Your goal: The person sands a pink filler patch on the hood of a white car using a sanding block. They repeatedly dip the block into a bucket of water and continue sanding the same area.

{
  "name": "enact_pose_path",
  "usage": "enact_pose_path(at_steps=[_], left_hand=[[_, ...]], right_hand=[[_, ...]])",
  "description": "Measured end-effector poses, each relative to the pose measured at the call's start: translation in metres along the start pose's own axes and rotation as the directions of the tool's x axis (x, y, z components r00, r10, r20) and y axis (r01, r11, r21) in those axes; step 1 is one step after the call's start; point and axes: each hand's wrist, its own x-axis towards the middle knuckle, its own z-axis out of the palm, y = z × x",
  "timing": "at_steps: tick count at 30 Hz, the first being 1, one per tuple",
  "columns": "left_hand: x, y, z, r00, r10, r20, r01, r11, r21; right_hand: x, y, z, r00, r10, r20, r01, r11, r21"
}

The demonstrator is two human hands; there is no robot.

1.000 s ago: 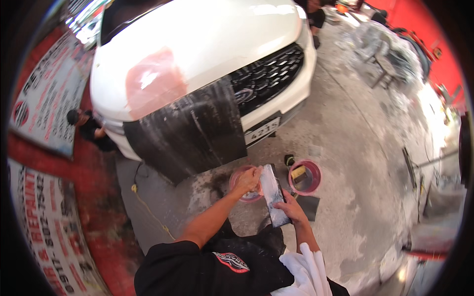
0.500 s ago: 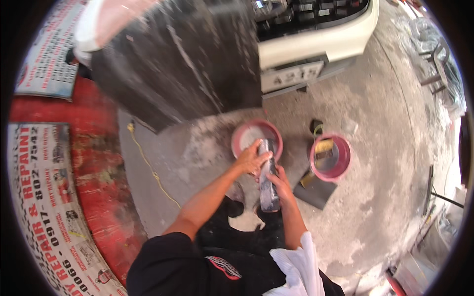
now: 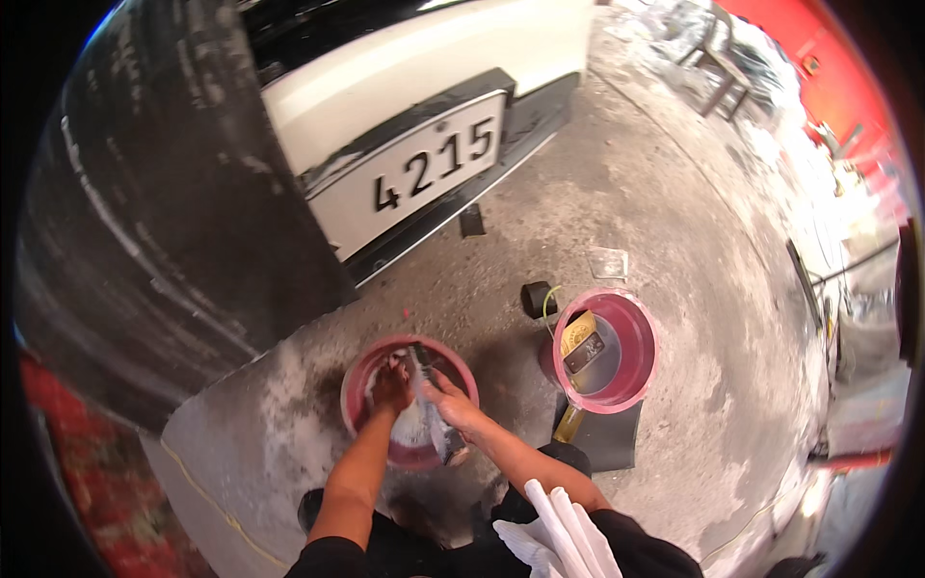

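A long grey sanding block [image 3: 433,412], pale with residue along its face, is held tilted over a pink basin [image 3: 353,414] of whitish water. My right hand [image 3: 457,408] is closed round its lower half. My left hand [image 3: 391,387] is down inside the basin, close beside the block's upper end. Its fingers are bunched in shadow and smeared, so I cannot make out whether they grip anything. The basin stands on the concrete between my feet, in front of a white car's bumper [image 3: 424,72].
A pink bucket [image 3: 644,332] at the right holds cloudy water, a yellow packet [image 3: 578,332] and a dark block [image 3: 584,354]. Beside it lie a black sheet [image 3: 617,438] and a black cup-like piece [image 3: 538,300]. A dark sheet [image 3: 183,231] covers the car's left part.
Both hands have lowered the sanding block from above my lap into the basin. My left hand has slid off the block's top to beside it. The view has swung right and closer.
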Motion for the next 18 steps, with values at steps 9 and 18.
enact_pose_path(at_steps=[9, 18], left_hand=[[-0.028, 0.009, 0.033, 0.865, 0.16, 0.475, -0.084, 0.981, -0.176], [-0.009, 0.028, 0.014, 0.826, 0.166, 0.539, -0.14, 0.986, -0.09]], right_hand=[[0.003, -0.031, -0.029, 0.98, -0.14, 0.144, 0.199, 0.594, -0.78], [0.011, -0.012, -0.054, 0.994, -0.109, 0.032, 0.08, 0.474, -0.877]])
